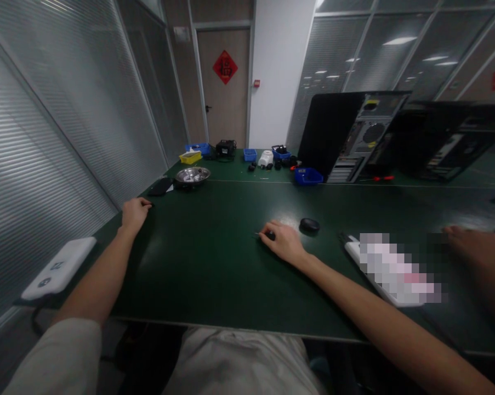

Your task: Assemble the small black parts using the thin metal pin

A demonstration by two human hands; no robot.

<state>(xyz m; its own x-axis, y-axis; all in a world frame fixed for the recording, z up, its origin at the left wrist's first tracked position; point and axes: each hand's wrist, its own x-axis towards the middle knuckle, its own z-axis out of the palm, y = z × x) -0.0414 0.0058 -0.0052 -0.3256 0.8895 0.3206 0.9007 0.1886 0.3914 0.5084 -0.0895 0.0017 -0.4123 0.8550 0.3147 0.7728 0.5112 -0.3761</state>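
My left hand (135,215) is closed in a pinch at the left side of the green table. A small dark piece (151,205) shows at its fingertips, too small to name. My right hand (283,240) rests near the middle of the tabletop, fingers closed round a small black object (271,236). A thin, light tip sticks out to the left of those fingers; the rest is hidden. Just beyond my right hand lies a rounded black object (309,224), like a computer mouse. A shiny metal bowl (193,175) with small bits in it stands beyond my left hand.
A flat black item (160,186) lies beside the bowl. Blue trays (308,176), a yellow tray (190,158) and a computer case (333,134) stand at the back. A white device (60,269) sits left. Another person's hand (473,247) is at right, by a partly blurred-out white object (403,299).
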